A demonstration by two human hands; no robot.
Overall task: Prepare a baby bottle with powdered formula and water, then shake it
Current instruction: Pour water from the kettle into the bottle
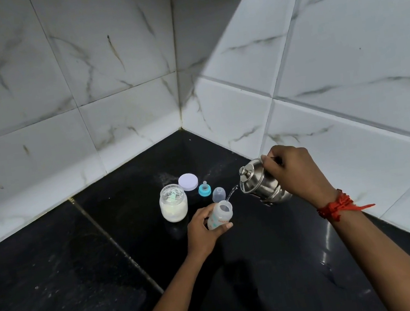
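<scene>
My left hand point(202, 232) grips a small clear baby bottle point(220, 214), uncapped and tilted toward the right. My right hand point(295, 172) holds a steel kettle point(260, 183) by its handle, tipped to the left. A thin stream of water point(232, 193) runs from its spout into the bottle's mouth. An open glass jar of white powder point(173, 202) stands left of the bottle, with its lilac lid point(188, 182) lying behind it. The blue teat ring point(204, 189) and the clear bottle cap point(218, 194) sit on the black counter between jar and kettle.
The black stone counter point(84, 282) runs into a corner of white marble-look tiled walls point(107, 90). A seam point(122, 251) crosses the counter diagonally on the left. A red thread band point(337, 206) circles my right wrist.
</scene>
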